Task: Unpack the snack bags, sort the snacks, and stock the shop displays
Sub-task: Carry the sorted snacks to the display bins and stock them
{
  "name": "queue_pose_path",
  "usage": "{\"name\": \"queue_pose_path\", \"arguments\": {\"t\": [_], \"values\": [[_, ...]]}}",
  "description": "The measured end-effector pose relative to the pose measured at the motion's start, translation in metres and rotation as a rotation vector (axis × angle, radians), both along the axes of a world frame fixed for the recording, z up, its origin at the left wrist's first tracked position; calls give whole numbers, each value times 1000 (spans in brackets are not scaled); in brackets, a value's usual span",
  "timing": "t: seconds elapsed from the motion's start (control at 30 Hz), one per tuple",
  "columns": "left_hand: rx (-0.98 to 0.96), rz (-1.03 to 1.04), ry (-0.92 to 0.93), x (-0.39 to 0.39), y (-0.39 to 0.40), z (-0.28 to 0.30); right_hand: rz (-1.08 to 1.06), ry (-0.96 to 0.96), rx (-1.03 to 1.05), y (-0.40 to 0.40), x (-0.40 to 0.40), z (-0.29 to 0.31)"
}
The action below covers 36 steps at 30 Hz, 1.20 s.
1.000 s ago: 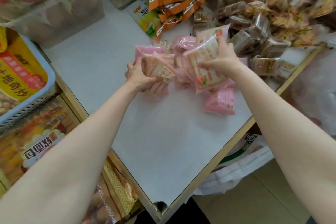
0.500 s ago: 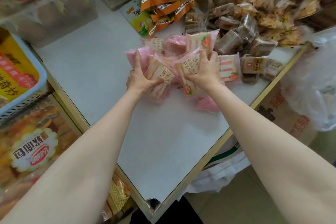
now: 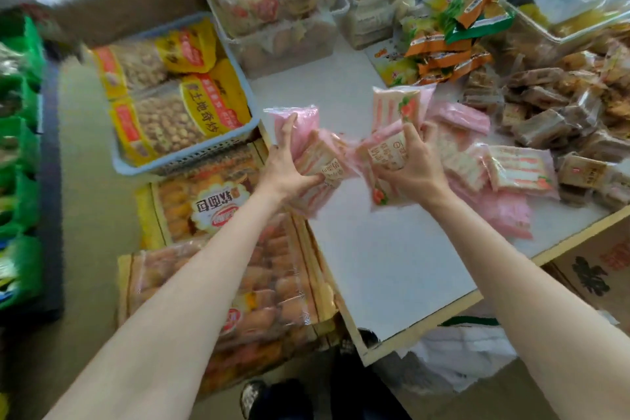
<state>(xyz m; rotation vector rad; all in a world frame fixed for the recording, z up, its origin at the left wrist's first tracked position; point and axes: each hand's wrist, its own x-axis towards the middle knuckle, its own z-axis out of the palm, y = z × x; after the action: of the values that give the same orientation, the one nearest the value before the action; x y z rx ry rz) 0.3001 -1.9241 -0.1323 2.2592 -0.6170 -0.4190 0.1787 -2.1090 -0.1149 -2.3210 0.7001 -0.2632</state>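
Both my hands hold stacks of pink snack packs above the white table (image 3: 385, 269). My left hand (image 3: 286, 167) grips a bunch of pink packs (image 3: 300, 133) near the table's left edge. My right hand (image 3: 412, 167) grips another bunch of pink packs (image 3: 395, 109), with strawberry prints, over the table's middle. More pink packs (image 3: 511, 174) lie loose on the table to the right of my right hand. A heap of brown wrapped snacks (image 3: 552, 112) covers the far right.
A grey basket (image 3: 191, 157) with yellow nut bags sits left of the table. Bread bags (image 3: 218, 208) lie below it. Clear bins (image 3: 272, 3) of snacks stand at the back. Orange and green packs (image 3: 450, 54) lie at the back. A cardboard box (image 3: 596, 269) stands under the right edge.
Both hands have lifted their pink packs off the table and moved apart and to the left. The view has swung left, showing the basket and bread bags.
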Motion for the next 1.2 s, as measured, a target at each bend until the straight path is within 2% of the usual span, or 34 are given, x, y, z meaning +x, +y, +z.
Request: {"name": "queue_pose_path", "arguments": {"t": [0.17,0.3,0.43,0.53,0.67,0.8,1.0,1.2], "values": [[-145,239,-30,45,135,47,201,-161,15,106,78,53],[-287,358,-14,68,269,59,366,-221,-17,232,128,70],[-331,467,-25,88,417,49,478,-235,-66,379,175,65],[-346,618,-12,98,527,44,570,-196,3,493,210,62],[-367,823,43,122,638,44,656,-123,24,600,252,68],[-445,863,88,165,689,50,679,-120,-10,654,309,79],[-440,838,85,261,706,57,616,-115,25,678,406,78],[-378,787,61,429,709,44,574,-106,86,679,570,61]]}}
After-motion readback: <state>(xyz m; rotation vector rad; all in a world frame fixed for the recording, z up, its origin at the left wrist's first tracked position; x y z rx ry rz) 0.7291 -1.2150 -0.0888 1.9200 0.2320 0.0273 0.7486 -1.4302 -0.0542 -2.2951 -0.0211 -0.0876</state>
